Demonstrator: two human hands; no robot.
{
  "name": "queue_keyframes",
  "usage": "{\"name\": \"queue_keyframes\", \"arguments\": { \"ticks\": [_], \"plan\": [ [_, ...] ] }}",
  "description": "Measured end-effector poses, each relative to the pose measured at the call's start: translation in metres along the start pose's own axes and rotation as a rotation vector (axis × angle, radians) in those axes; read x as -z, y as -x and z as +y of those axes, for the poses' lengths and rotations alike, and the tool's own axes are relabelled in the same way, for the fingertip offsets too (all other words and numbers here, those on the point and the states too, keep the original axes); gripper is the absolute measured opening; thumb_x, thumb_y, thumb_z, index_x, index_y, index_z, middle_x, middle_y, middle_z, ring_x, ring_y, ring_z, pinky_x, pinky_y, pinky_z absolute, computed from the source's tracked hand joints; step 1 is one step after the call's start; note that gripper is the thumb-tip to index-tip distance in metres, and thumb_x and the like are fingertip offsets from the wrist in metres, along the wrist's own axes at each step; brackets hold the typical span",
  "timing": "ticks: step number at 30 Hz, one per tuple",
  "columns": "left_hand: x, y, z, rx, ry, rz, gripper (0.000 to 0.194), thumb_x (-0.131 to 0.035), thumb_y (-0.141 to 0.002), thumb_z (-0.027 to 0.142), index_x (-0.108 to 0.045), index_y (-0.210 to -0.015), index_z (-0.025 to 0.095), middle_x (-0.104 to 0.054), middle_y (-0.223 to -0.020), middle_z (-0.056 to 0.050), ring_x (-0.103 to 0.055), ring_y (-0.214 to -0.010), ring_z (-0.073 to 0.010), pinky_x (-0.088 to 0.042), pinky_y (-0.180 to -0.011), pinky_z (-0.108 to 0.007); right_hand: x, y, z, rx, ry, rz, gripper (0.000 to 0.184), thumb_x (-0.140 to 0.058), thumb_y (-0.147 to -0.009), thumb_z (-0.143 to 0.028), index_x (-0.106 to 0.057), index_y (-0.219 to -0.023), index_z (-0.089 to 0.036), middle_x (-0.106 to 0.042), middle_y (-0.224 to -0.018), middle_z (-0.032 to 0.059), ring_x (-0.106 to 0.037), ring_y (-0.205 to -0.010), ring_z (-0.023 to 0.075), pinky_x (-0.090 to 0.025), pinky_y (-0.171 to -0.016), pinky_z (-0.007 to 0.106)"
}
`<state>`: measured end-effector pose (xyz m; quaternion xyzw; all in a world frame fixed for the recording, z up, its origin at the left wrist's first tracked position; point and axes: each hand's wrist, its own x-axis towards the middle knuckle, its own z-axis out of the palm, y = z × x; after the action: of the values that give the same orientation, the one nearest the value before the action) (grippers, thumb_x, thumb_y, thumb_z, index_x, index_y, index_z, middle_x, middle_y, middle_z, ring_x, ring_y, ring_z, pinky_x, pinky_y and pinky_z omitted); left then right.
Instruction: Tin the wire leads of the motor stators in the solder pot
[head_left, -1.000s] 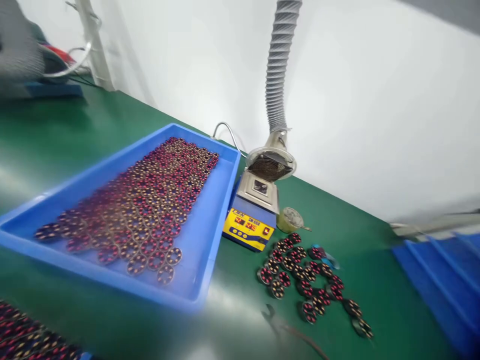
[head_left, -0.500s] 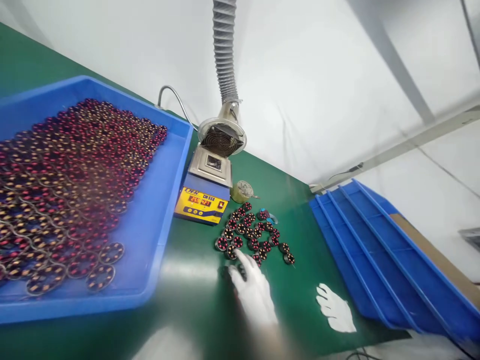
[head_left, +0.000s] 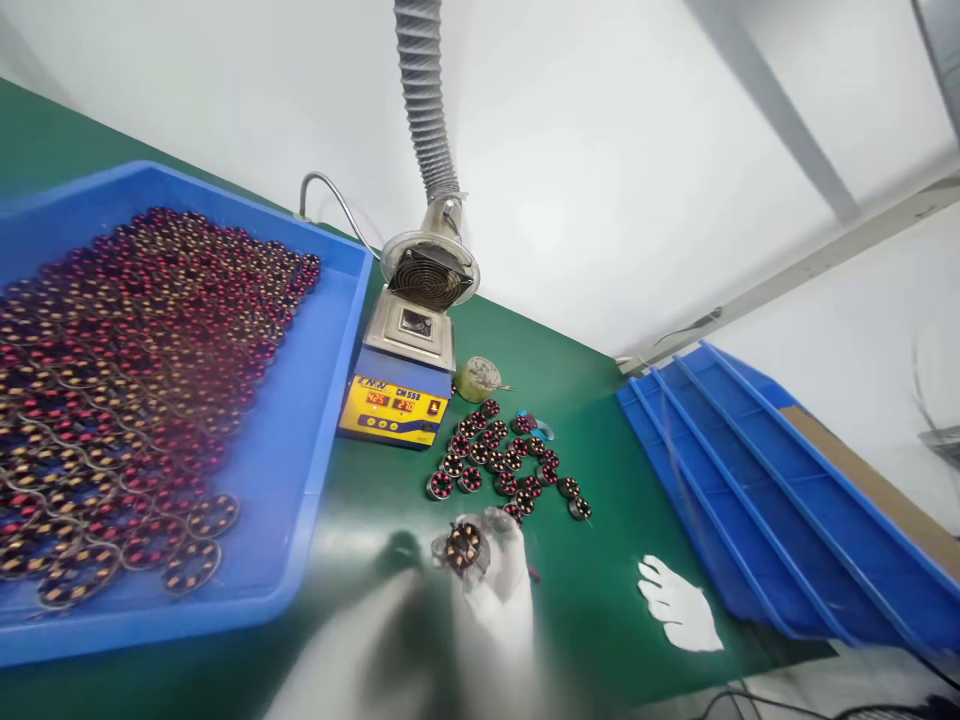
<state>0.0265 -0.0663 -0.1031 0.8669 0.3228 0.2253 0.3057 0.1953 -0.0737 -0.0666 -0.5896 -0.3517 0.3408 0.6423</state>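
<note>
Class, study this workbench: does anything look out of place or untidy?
Yes. A cluster of wound coils lies loose on the green mat beside the soldering station, outside the blue tray. A lone white glove lies flat near the stacked blue trays.

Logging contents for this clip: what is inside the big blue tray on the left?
The blue tray holds many round red and gold wound coils lying overlapped. Its floor shows only along the right side; anything under the coils is covered.
</note>
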Motion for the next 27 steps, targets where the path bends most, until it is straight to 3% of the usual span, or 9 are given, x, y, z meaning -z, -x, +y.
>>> {"name": "queue_keyframes", "arguments": {
  "ticks": [3, 6, 8, 13, 15, 18, 21, 24, 27],
  "plan": [
    [0.034, -0.036, 0.026, 0.058, -0.055, 0.199, 0.061, -0.038, -0.091, 0.042, -0.013, -0.137, 0.012, -0.045, -0.125, -0.02, -0.045, -0.115, -0.0295, -0.042, -0.087, -0.042, -0.02, 0.004, 0.002, 0.094, 0.017, -0.083, 0.052, -0.061, -0.067, -0.052, -0.042, -0.112, -0.033, -0.057, -0.097, 0.0078, -0.062, -0.078, 0.0247, -0.053, -0.065, 0.042],
    [0.06, -0.062, 0.041, -0.048, 0.001, 0.494, 0.025, -0.038, -0.089, 0.023, -0.041, -0.114, 0.024, -0.056, -0.104, -0.004, -0.054, -0.092, -0.0181, -0.041, -0.079, -0.031, -0.031, 0.001, -0.004, 0.158, 0.138, -0.132, 0.039, -0.06, -0.069, -0.045, -0.052, -0.105, -0.034, -0.057, -0.098, 0.0076, -0.059, -0.086, 0.0266, -0.053, -0.067, 0.043],
    [0.069, -0.068, 0.041, -0.075, 0.075, 0.458, 0.027, -0.048, -0.084, 0.019, -0.044, -0.11, 0.027, -0.055, -0.104, 0.002, -0.051, -0.094, -0.0138, -0.037, -0.083, -0.025, -0.03, -0.004, -0.017, 0.169, 0.17, -0.188, 0.032, -0.061, -0.068, -0.043, -0.057, -0.099, -0.034, -0.058, -0.092, 0.0068, -0.059, -0.083, 0.0261, -0.053, -0.064, 0.04],
    [0.079, -0.065, 0.03, -0.082, 0.302, 0.173, 0.047, -0.064, -0.073, 0.004, -0.046, -0.108, 0.03, -0.053, -0.105, 0.009, -0.049, -0.096, -0.009, -0.033, -0.085, -0.02, -0.016, -0.017, -0.055, 0.197, 0.208, -0.408, 0.018, -0.064, -0.073, -0.038, -0.065, -0.089, -0.029, -0.056, -0.081, 0.0038, -0.057, -0.073, 0.0205, -0.049, -0.058, 0.033],
    [0.084, -0.066, 0.033, -0.118, 0.248, 0.206, 0.038, -0.064, -0.074, 0.007, -0.048, -0.103, 0.026, -0.055, -0.097, 0.008, -0.052, -0.089, -0.0099, -0.036, -0.078, -0.022, -0.016, -0.019, -0.061, 0.262, 0.144, -0.384, 0.011, -0.065, -0.075, -0.032, -0.067, -0.086, -0.029, -0.055, -0.078, 0.0018, -0.056, -0.073, 0.0175, -0.046, -0.058, 0.03],
    [0.091, -0.071, 0.04, -0.276, 0.048, 0.391, 0.014, -0.051, -0.087, 0.018, -0.051, -0.1, 0.021, -0.059, -0.09, 0.005, -0.053, -0.08, -0.0114, -0.037, -0.072, -0.026, -0.026, -0.02, -0.061, 0.316, -0.042, -0.297, 0.006, -0.065, -0.076, -0.024, -0.067, -0.072, -0.027, -0.052, -0.068, -0.0011, -0.053, -0.068, 0.0141, -0.042, -0.06, 0.027],
    [0.096, -0.071, 0.044, -0.318, -0.063, 0.488, 0.014, -0.044, -0.089, 0.019, -0.053, -0.1, 0.02, -0.061, -0.09, 0.003, -0.053, -0.079, -0.0127, -0.038, -0.073, -0.027, -0.034, -0.02, -0.059, 0.096, -0.421, -0.201, 0.017, -0.064, -0.076, -0.036, -0.062, -0.064, -0.024, -0.047, -0.064, -0.002, -0.049, -0.064, 0.0136, -0.041, -0.06, 0.028],
    [0.101, -0.068, 0.045, -0.211, 0.056, 0.308, 0.014, -0.057, -0.081, 0.018, -0.057, -0.094, 0.023, -0.061, -0.085, 0.004, -0.054, -0.075, -0.0143, -0.043, -0.067, -0.027, -0.029, -0.02, -0.064, -0.033, -0.594, -0.131, 0.022, -0.061, -0.076, -0.043, -0.061, -0.067, -0.023, -0.047, -0.067, -0.0015, -0.049, -0.066, 0.014, -0.042, -0.063, 0.03],
    [0.102, -0.063, 0.044, -0.001, 0.342, 0.08, 0.009, -0.062, -0.076, 0.026, -0.063, -0.084, 0.022, -0.063, -0.082, 0.001, -0.059, -0.076, -0.0182, -0.048, -0.071, -0.03, -0.018, -0.023, -0.07, -0.009, -0.348, -0.355, 0.02, -0.069, -0.071, -0.041, -0.066, -0.078, -0.022, -0.055, -0.069, 0.0019, -0.053, -0.065, 0.0161, -0.042, -0.06, 0.03]
  ]
}}
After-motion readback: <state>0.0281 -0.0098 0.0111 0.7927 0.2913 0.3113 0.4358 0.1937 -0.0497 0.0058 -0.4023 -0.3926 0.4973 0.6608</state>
